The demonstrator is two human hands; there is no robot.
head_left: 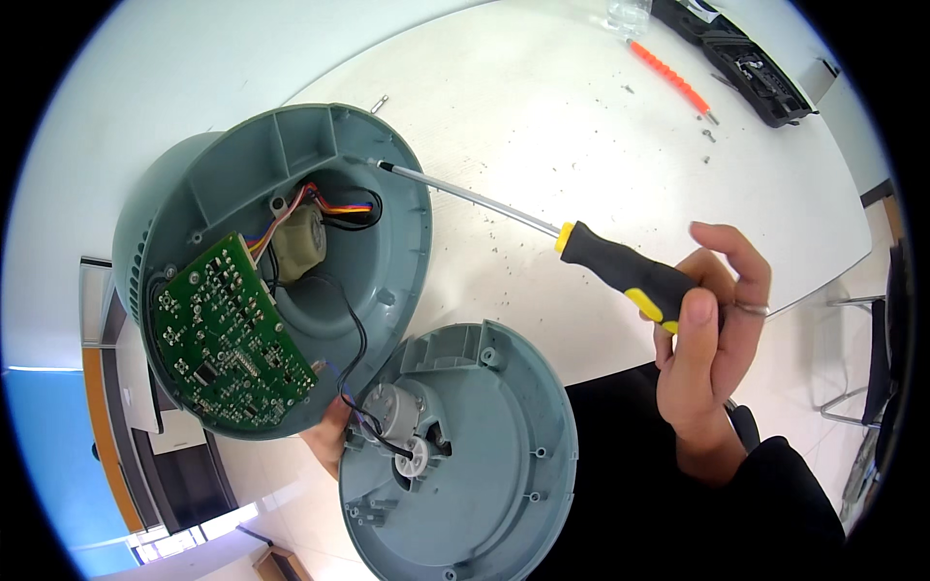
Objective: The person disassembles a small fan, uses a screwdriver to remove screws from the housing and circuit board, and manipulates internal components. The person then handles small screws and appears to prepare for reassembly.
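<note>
My right hand (707,339) grips the black-and-yellow handle of a screwdriver (620,276), whose shaft reaches left to the inner rim of a grey-green housing (358,261). Inside that housing are a green circuit board (232,329), a beige cylindrical part (298,247) and coloured wires (339,205). My left hand (327,438) grips the housing from underneath at its lower edge, mostly hidden by it. Below, a round grey-green base (484,465) with a grey fitting (392,412) is joined to the housing by black wires; what supports the base is not clear.
The white table (504,97) has a curved edge and holds scattered screws (707,136), an orange flexible shaft (668,77), an open black case (746,68), a small metal bit (379,104) and a clear container (628,15). A chair (872,368) stands at right, cabinets (174,445) at left.
</note>
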